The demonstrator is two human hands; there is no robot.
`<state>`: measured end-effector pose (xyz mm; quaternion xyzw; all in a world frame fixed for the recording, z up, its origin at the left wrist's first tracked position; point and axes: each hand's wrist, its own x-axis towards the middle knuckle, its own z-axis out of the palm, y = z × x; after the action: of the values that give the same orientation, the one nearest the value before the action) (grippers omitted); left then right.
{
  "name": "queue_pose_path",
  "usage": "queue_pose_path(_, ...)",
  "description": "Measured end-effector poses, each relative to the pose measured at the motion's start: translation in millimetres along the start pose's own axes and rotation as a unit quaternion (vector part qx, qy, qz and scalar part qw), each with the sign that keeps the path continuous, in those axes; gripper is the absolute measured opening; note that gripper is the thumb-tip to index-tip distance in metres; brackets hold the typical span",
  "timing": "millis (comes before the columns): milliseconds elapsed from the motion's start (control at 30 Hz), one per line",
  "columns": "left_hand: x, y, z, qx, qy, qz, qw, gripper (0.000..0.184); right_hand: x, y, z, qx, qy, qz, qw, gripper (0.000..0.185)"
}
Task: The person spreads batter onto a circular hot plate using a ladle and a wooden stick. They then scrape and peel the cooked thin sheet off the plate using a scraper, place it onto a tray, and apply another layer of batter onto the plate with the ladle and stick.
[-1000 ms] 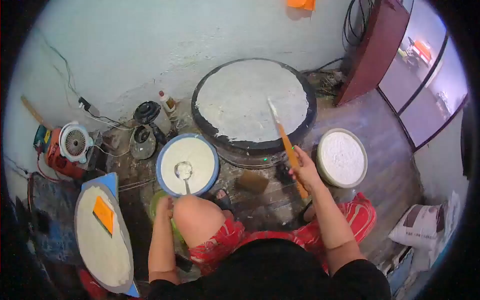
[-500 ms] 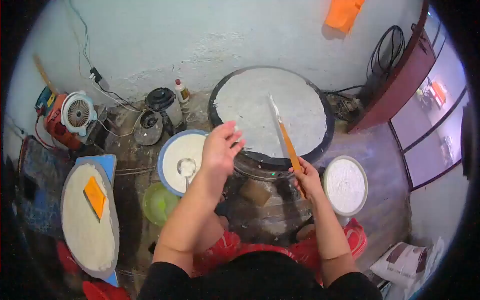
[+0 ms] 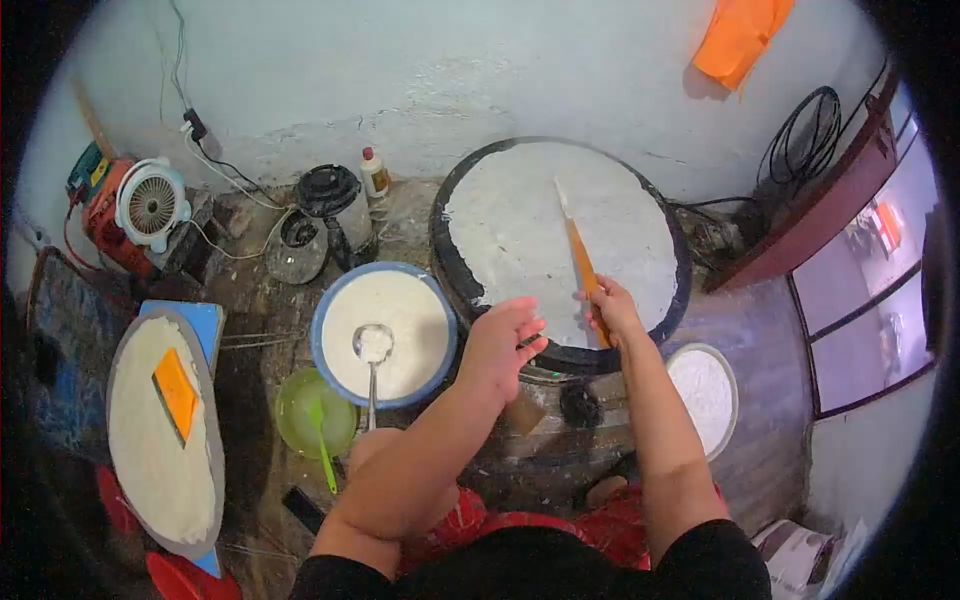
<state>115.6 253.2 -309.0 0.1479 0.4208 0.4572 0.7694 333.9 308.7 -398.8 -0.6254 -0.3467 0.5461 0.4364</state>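
Note:
My right hand (image 3: 612, 308) is closed around the handle of a long, flat wooden spatula (image 3: 582, 255). The spatula's white-coated tip points away from me, over a big round black griddle (image 3: 672, 305). A thin pale sheet of batter (image 3: 520, 215) covers most of the griddle. Near the griddle's front left edge, my left hand (image 3: 503, 345) is in the air with its fingers apart, holding nothing. Left of it stands a blue-rimmed bowl of white batter (image 3: 418, 310), with a metal ladle (image 3: 373, 385) resting in it.
A green bowl (image 3: 290, 425) holds a light green spoon (image 3: 322, 440). Far left, a round board with a pale sheet (image 3: 160, 460) carries an orange piece (image 3: 177, 395). A bowl of white stuff (image 3: 705, 390) stands right. Behind are a small fan (image 3: 152, 205) and a bottle (image 3: 374, 175).
My right hand has pushed the spatula farther out over the griddle. My left hand has moved right, from beside the batter bowl to the griddle's front edge. The view has shifted slightly.

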Motion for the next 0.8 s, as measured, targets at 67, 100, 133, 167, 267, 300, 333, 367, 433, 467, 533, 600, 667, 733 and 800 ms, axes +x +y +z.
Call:
queue_pose_path(67,2,0,-1,0.003,-0.005,0.002,1.0,0.03,12,-3,3,-0.005,-0.001,0.008,1.0,0.044)
queue_pose_path(100,2,0,-2,0.008,-0.01,0.004,1.0,0.03,16,-5,5,-0.008,-0.001,0.016,1.0,0.043)
queue_pose_path(133,0,1,0,0.008,-0.01,0.004,1.0,0.03,20,-8,6,-0.008,-0.001,0.017,1.0,0.043)
queue_pose_path(167,-3,2,2,0.007,-0.008,0.005,1.0,0.03,24,-11,7,-0.027,-0.001,0.019,0.999,0.042)
queue_pose_path(267,-3,1,2,-0.002,-0.014,0.003,1.0,0.029,23,-24,22,-0.157,0.049,0.01,0.986,0.041)
queue_pose_path(300,-3,0,1,-0.009,-0.021,0.002,1.0,0.03,21,-27,26,-0.265,0.098,-0.003,0.959,0.041)
queue_pose_path(333,-2,0,1,-0.009,-0.021,0.002,1.0,0.03,33,-11,24,-0.265,0.098,-0.002,0.959,0.041)
queue_pose_path(367,-2,0,1,-0.004,-0.022,0.0,1.0,0.03,53,15,18,-0.333,0.107,-0.114,0.93,0.04)
queue_pose_path(433,-1,-2,2,0.001,-0.026,-0.004,1.0,0.03,57,24,15,-0.397,0.116,-0.223,0.883,0.04)
queue_pose_path(467,-1,-3,2,0.002,-0.032,-0.003,0.999,0.03,40,8,22,-0.336,0.089,-0.137,0.928,0.039)
queue_pose_path(533,-1,-3,2,0.003,-0.039,-0.004,0.999,0.031,8,-29,32,-0.175,0.067,0.02,0.982,0.037)
queue_pose_path(600,-3,-4,3,0.006,-0.041,-0.008,0.999,0.031,17,-13,16,-0.188,0.103,-0.041,0.976,0.035)
queue_pose_path(667,-4,-7,3,0.012,-0.045,-0.005,0.999,0.031,24,5,15,-0.26,0.134,-0.185,0.938,0.035)
queue_pose_path(733,-3,-5,3,0.019,-0.049,0.001,0.999,0.031,2,-14,19,-0.219,0.052,-0.081,0.971,0.035)
queue_pose_path(800,-4,-4,2,0.009,-0.049,-0.009,0.999,0.03,-10,-20,13,-0.133,-0.057,0.026,0.989,0.034)
